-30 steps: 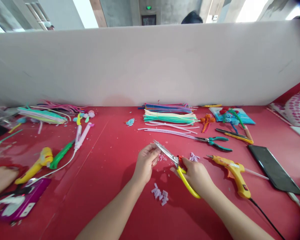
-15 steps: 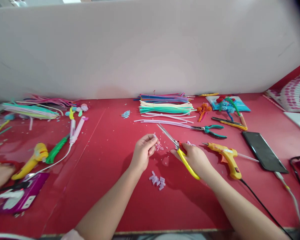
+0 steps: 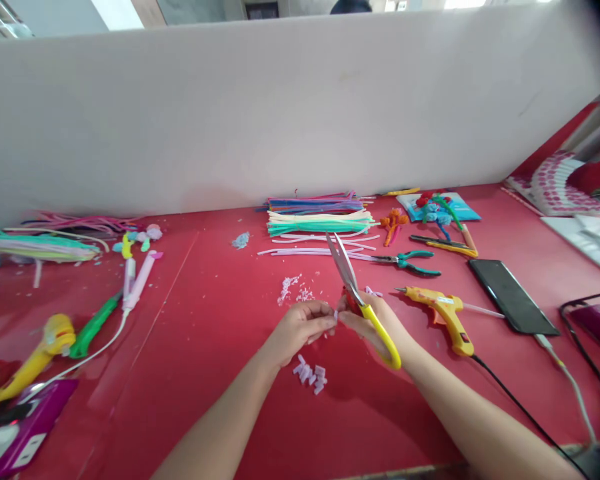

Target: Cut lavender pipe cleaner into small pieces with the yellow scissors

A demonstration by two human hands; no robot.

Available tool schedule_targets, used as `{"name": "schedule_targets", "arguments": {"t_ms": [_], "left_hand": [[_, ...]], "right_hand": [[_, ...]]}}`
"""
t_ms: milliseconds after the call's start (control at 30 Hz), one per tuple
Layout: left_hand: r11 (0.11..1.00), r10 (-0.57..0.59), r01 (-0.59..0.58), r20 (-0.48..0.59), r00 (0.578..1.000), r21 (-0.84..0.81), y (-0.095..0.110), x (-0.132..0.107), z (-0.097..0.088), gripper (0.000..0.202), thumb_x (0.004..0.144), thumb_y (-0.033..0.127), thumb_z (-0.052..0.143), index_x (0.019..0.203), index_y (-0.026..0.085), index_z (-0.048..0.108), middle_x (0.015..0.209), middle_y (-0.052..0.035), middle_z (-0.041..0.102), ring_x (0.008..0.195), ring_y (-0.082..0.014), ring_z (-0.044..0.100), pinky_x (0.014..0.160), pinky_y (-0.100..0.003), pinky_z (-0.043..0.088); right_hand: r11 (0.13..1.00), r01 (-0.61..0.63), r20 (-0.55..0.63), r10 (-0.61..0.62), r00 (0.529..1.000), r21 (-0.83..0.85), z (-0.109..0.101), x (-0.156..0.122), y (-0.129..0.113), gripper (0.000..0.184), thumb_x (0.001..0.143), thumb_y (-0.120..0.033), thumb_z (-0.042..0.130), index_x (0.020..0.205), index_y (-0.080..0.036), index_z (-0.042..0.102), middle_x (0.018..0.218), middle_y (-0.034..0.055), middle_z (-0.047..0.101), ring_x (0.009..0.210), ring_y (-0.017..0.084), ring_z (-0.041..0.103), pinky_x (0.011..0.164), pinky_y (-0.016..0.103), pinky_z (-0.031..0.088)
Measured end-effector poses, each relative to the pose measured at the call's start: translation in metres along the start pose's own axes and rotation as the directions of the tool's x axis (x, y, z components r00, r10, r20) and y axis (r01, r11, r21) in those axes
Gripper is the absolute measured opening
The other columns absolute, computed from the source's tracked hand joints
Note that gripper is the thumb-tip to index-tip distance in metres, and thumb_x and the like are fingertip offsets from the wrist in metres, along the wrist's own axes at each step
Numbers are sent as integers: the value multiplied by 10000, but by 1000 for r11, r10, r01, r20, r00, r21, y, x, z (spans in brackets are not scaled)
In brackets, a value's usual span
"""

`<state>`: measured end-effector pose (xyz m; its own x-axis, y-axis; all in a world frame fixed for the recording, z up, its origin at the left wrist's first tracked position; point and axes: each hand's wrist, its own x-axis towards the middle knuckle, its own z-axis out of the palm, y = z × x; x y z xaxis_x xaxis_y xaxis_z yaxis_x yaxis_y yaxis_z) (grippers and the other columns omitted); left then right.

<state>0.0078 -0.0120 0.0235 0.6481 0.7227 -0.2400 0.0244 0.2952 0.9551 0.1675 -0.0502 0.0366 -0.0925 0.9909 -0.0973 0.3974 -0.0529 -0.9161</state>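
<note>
My left hand [image 3: 297,331] pinches a small lilac piece of pipe cleaner [image 3: 335,316] between thumb and fingertips. My right hand [image 3: 393,325] is closed around yellow-handled scissors [image 3: 347,270], their blades pointing up and away with a narrow gap between them. Its fingertips reach the lilac piece too, though I cannot tell whether they grip it. Just below my hands lies a small pile of cut lilac pieces [image 3: 310,375]. Lilac fluff [image 3: 288,288] is scattered beyond my left hand. Another lilac bit [image 3: 373,292] shows behind my right hand.
Pipe cleaner bundles [image 3: 320,223] lie at the back, with pliers [image 3: 415,262] before them. A yellow glue gun [image 3: 443,310] and black phone [image 3: 513,297] are at right, both corded. At left are a pink corded tool [image 3: 143,280], a yellow-handled tool [image 3: 35,360] and a purple power strip [image 3: 40,427].
My hands have come together, the right fingertips now at the lilac piece. The scissors have swung more upright. Fluff shows where my left hand was. The camera view has shifted.
</note>
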Motion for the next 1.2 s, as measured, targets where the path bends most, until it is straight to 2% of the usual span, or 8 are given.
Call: {"name": "schedule_targets", "arguments": {"t_ms": [167,300,433,733,867,1000,1100,1200], "left_hand": [[995,-24,24,-2,1000,99,-2,-1,0,149,695,285,534,688,137,544,602,-5,533,434,-51,324,428,-193,220],[936,150,-90,-156,976,340,-5,-1,4,126,683,281,542,696,160,571,607,2,511,518,-92,395,484,-203,273],[811,302,-138,-204,931,568,-7,-1,10,57,667,224,542,641,184,573,585,9,512,493,-98,375,480,-211,262],[796,385,-183,-250,888,577,-14,-2,16,46,656,181,536,647,189,580,638,-10,538,523,-109,401,483,-210,277],[860,337,-154,-317,887,486,-13,0,10,75,676,233,539,657,179,587,590,5,521,493,-94,390,473,-206,282],[978,199,-149,-466,862,142,-7,4,0,126,651,281,584,694,163,593,597,2,549,455,-71,387,421,-189,262],[981,88,-166,-526,846,-103,-4,6,-5,156,632,276,603,714,145,577,591,2,564,362,-27,279,356,-179,166],[957,99,-232,-557,825,-174,-4,6,-8,141,627,251,604,707,141,567,523,29,518,345,-14,248,350,-172,134]], "right_hand": [[998,-50,10,50,999,-34,3,0,-2,74,669,-215,425,621,-163,447,513,-55,404,475,68,382,458,169,306],[992,-57,-96,46,994,-112,8,2,8,80,664,-229,419,626,-163,443,535,-47,416,504,72,388,469,168,304],[976,-66,-141,37,989,-206,10,4,14,97,648,-255,433,630,-163,457,526,-42,431,501,77,391,457,169,289],[958,-69,-207,11,978,-279,17,3,18,115,659,-276,425,610,-172,434,513,-37,433,478,79,382,424,167,254],[938,-55,-191,-12,982,-343,12,4,19,178,691,-342,435,618,-179,429,513,-36,438,471,80,384,430,173,250],[852,-75,-205,-39,978,-519,4,4,17,246,699,-417,449,615,-190,404,506,-37,439,451,81,389,440,184,238],[767,-102,-177,-16,984,-634,4,3,16,287,684,-479,464,669,-193,436,557,-15,501,487,105,462,453,197,242],[703,-107,-142,8,990,-704,8,1,17,336,676,-521,467,736,-191,464,618,14,554,540,137,527,478,216,261]]}}
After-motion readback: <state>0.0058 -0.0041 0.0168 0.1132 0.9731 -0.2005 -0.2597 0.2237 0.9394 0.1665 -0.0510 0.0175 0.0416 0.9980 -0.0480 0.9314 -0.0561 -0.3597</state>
